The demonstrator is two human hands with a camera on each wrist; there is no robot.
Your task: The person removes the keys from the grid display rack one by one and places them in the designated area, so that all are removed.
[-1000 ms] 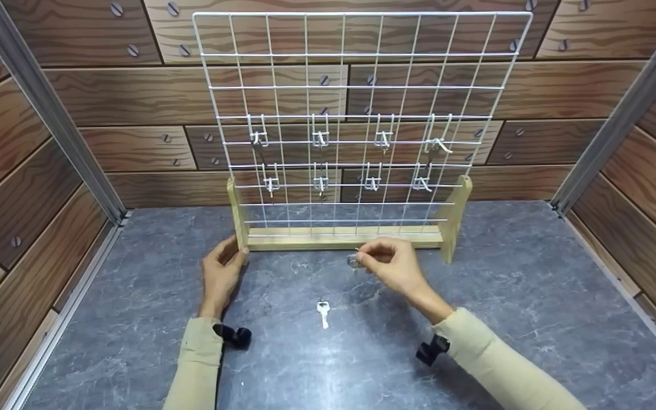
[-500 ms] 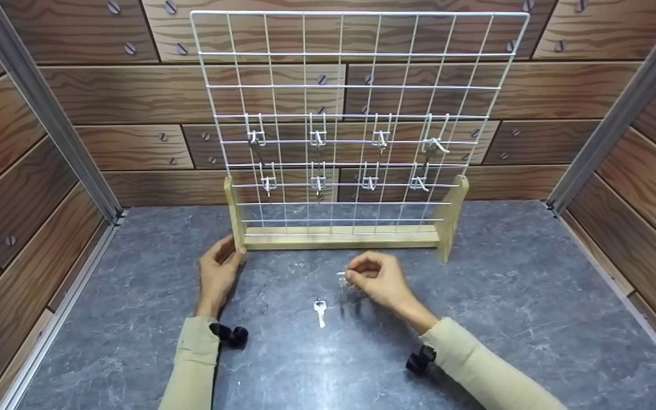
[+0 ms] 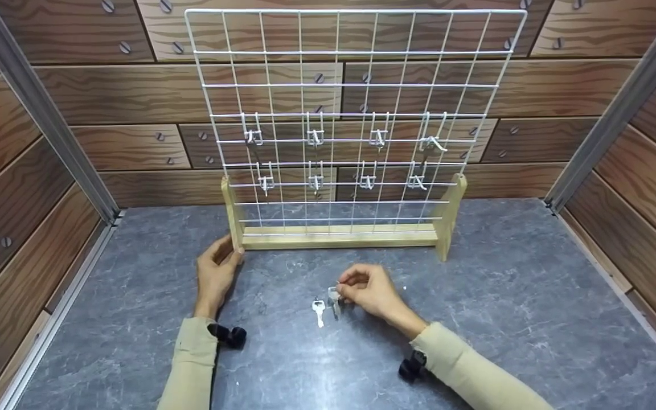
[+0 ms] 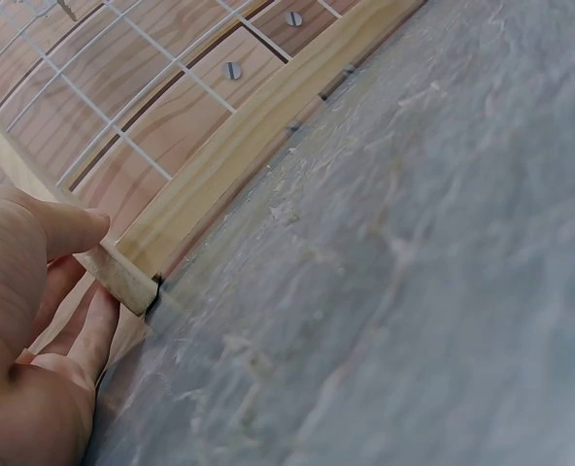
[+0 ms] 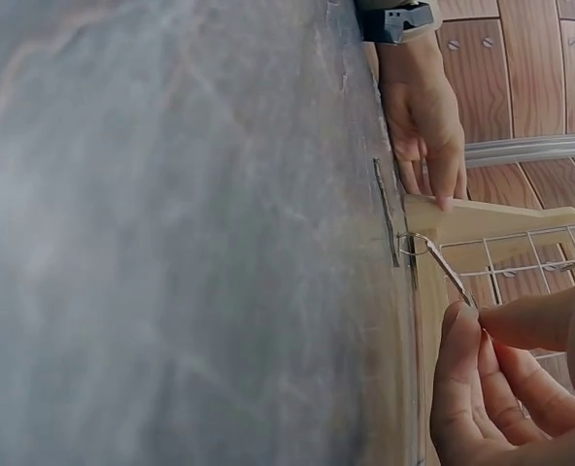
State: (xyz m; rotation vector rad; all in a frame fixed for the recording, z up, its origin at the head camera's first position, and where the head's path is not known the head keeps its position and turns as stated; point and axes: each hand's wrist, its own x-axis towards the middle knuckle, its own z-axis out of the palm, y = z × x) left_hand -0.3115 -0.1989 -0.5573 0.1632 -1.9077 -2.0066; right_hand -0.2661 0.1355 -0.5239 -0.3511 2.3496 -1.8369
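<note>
From the head view, I see the left hand out at 8 o'clock, gripping the near-left foot of a wooden stand. The right hand, at 5 o'clock, pinches a held key just above the table. A loose key lies flat near 6 o'clock, just beside the held one, with no hand on it. Toward 12 o'clock rises the wire grid, carrying eight hooks in two rows of four; the one at the upper right looks crooked. By my reckoning, the grid is up and the hooks are on it. Small shapes hang at several hooks, too small for me to say whether all are filled. Those two keys, at least, are off the hooks, so that much seems left.

In the left wrist view, the hand sits at 8 o'clock, its thumb on one side of the stand's foot and fingers on the other.

In the right wrist view, fingertips at 4 o'clock clasp the held key, whose ring points away toward 10 o'clock; the left hand shows beyond, at 2 o'clock
</note>
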